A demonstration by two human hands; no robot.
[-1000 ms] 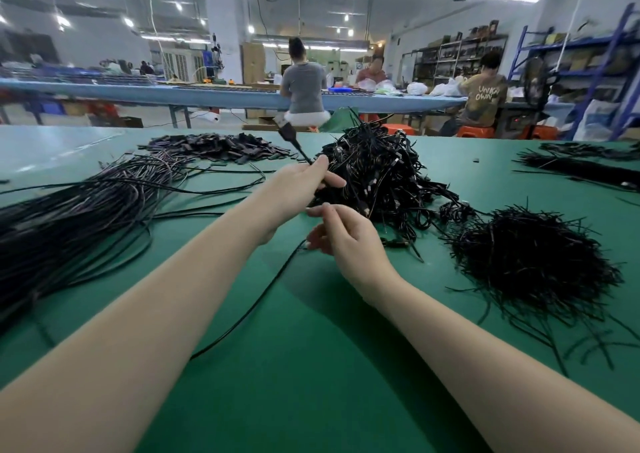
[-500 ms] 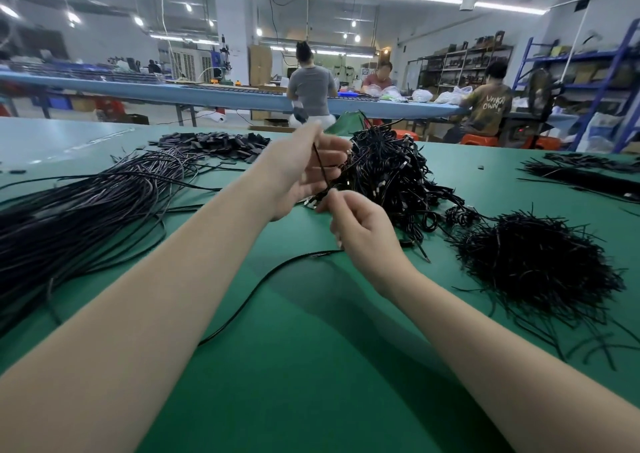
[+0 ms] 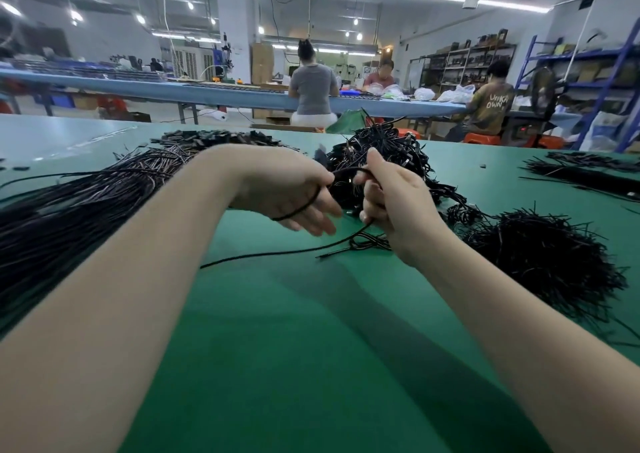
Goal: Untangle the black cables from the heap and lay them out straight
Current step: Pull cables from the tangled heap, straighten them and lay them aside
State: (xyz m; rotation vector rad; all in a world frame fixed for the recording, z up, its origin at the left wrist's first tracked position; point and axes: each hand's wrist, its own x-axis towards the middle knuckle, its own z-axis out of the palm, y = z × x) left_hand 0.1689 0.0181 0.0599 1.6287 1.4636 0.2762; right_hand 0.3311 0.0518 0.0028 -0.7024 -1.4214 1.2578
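Green matting (image 3: 294,348) covers the workbench, with the tangled heap (image 3: 384,162) at frame centre and straightened cables (image 3: 69,203) fanned toward the left edge. Both hands hold one black cable (image 3: 294,252): the left hand (image 3: 287,193) hooks it under loosely bent fingers, and the right hand (image 3: 398,203) seems to pinch it, though blur hides detail. Pulling hard could tighten the small knot (image 3: 367,243) just below the right hand.

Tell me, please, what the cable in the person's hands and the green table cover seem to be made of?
Cable: probably plastic-jacketed wire, smooth black, since it curves limply between the hands. Table cover: likely a rubber or vinyl mat, matte green, showing only soft reflections.
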